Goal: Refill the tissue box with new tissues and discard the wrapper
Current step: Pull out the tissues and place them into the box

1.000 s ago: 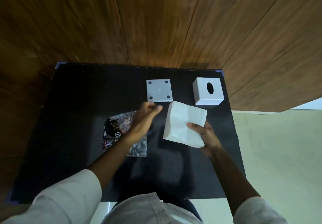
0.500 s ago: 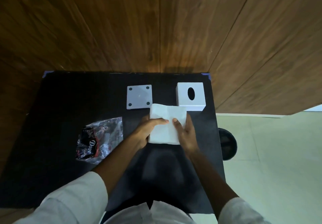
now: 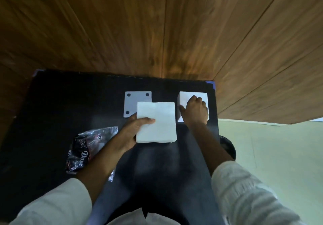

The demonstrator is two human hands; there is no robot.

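Observation:
A white stack of tissues (image 3: pixel 156 121) is held above the black table (image 3: pixel 52 112), with my left hand (image 3: pixel 130 133) gripping its left edge, thumb on top. The white cube tissue box (image 3: pixel 185 98) stands at the table's back right; my right hand (image 3: pixel 194 110) lies over its top and covers the opening, fingers curled around it. The box's flat grey base plate (image 3: pixel 133 101), with dark round feet, lies behind the tissues and is partly hidden by them. The crumpled black and clear wrapper (image 3: pixel 90 146) lies left of my left forearm.
A wooden panel wall (image 3: pixel 157 32) rises right behind the table. To the right lies a pale green floor (image 3: pixel 279 154), and a dark round object (image 3: pixel 229 146) shows just past the table's right edge.
My right hand let go of the tissues and moved right onto the tissue box. My left hand now holds the stack alone. The view shifted, so the table sits further right.

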